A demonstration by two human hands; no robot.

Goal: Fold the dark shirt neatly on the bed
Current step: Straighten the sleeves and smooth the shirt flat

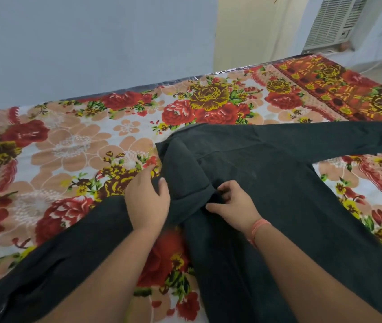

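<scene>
Dark shirt (267, 183) lies spread over the bed (185, 78), on a flowered sheet (73, 145) of red, yellow and peach blooms. It fills the middle and lower part of the frame. One sleeve (353, 139) stretches flat toward the right edge, a second dark length runs down into the lower left corner, and the body runs to the lower right. Near the centre the cloth is doubled over on itself in a rumpled flap.

The left hand (147, 201) rests at the left border of that flap, back upward. Its thumb lies on top of the cloth and its fingers (152, 169) reach past the border toward the sheet. It seems to grasp the edge between thumb and fingers, though the underside is hidden. The right hand (234, 205) is just beside it, at the centre of the frame, with its fingers (227, 186) curled and pinching a small ridge of the shirt where the flap ends. An orange thread band (258, 229) circles the right wrist.

Behind the bed, a pale blue-grey wall (80, 43) fills the upper left. In the upper right corner sits a white louvred cooling unit (334, 22); a small blue mark at its top is too blurred to read.
</scene>
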